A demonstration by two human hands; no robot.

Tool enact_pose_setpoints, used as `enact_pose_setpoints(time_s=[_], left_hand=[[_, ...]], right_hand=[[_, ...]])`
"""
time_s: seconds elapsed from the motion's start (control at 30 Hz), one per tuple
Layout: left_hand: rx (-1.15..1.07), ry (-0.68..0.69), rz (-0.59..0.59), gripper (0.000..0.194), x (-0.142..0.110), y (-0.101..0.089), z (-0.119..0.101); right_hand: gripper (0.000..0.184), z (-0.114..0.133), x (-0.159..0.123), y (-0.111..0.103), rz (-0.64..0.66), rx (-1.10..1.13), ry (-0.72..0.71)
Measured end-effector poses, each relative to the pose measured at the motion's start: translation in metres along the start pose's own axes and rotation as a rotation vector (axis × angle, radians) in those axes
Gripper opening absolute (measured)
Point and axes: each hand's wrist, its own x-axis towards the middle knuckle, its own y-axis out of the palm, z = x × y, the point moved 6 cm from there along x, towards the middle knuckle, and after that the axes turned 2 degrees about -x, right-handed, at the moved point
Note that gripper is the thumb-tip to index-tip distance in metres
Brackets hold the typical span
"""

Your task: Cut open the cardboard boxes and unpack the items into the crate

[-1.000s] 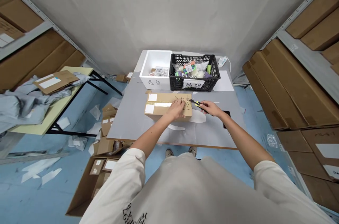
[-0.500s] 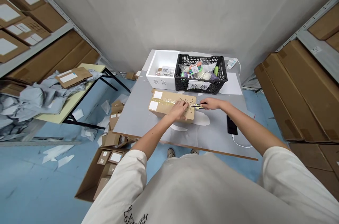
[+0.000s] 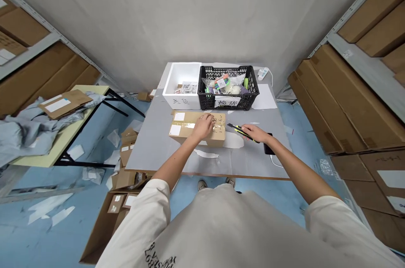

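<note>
A taped cardboard box (image 3: 186, 131) lies on the grey table, with white labels and black handwriting on its top. My left hand (image 3: 203, 126) rests on the top of the box, near the writing, its fingers bent but not closed on anything. To the right of the box, my right hand (image 3: 254, 132) is closed around a black and yellow utility knife (image 3: 234, 127). The knife's tip points left toward the box and is apart from it.
Behind the box stand a white foam bin (image 3: 182, 101) and a black plastic crate (image 3: 228, 103) of bagged goods. A phone (image 3: 268, 144) lies by my right wrist. Cartons fill the right shelf (image 3: 340, 48); a side table (image 3: 31, 157) holds grey mailers.
The knife has come away from the box's right end as my right hand moved right. My left hand has shifted left on the box top. The view has turned right.
</note>
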Motion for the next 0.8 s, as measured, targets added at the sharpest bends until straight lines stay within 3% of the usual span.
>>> enact_pose_setpoints(time_s=[0.13, 0.27, 0.47, 0.57, 0.67, 0.8], left_hand=[[0.081, -0.002, 0.115, 0.057, 0.016, 0.007, 0.016], [0.108, 0.034, 0.205, 0.066, 0.028, 0.016, 0.025], [0.103, 0.064, 0.046, 0.057, 0.014, 0.020, 0.019], [0.101, 0.058, 0.022, 0.056, 0.006, 0.021, 0.017], [0.094, 0.060, 0.019, 0.056, 0.004, 0.019, 0.016], [0.078, 0.041, 0.025, 0.057, 0.006, 0.018, 0.015]], right_hand=[[0.042, 0.019, -0.007, 0.005, -0.133, -0.245, -0.112], [0.044, 0.029, -0.007, 0.020, -0.157, -0.513, -0.164], [0.048, 0.029, 0.002, 0.033, -0.289, -0.671, -0.147], [0.048, 0.025, 0.006, 0.036, -0.328, -0.708, -0.154], [0.049, 0.015, 0.003, 0.026, -0.376, -0.704, -0.150], [0.052, -0.008, -0.010, -0.005, -0.524, -0.556, -0.065]])
